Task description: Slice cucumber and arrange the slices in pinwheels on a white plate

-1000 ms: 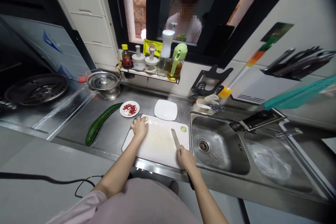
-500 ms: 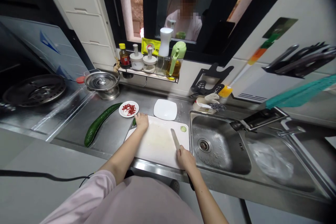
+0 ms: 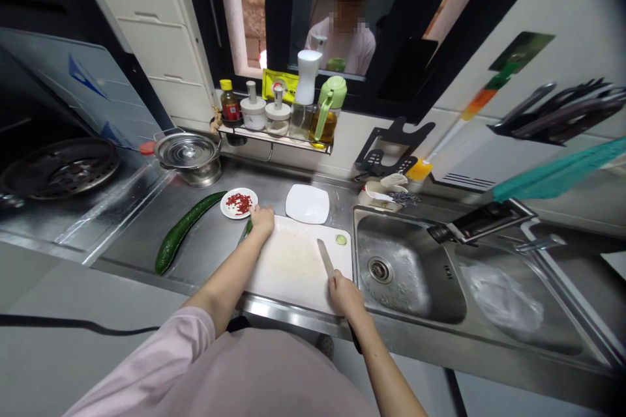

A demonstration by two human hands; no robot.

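Steel bench [image 3: 210,249] mid-frame, right hand [image 3: 346,296] at lower centre, fingers wrapped round a knife [image 3: 325,258], left hand [image 3: 263,220] over upper-left corner of white board [image 3: 288,267], finger grip unclear, cucumber [image 3: 186,228] centre-left, round plate [image 3: 225,208] just beyond, square plate [image 3: 307,204] at centre, sink [image 3: 425,293] right, bottle rack [image 3: 264,136] upper centre.

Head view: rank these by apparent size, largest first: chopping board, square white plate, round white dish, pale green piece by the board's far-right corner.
1. Chopping board
2. Square white plate
3. Round white dish
4. Pale green piece
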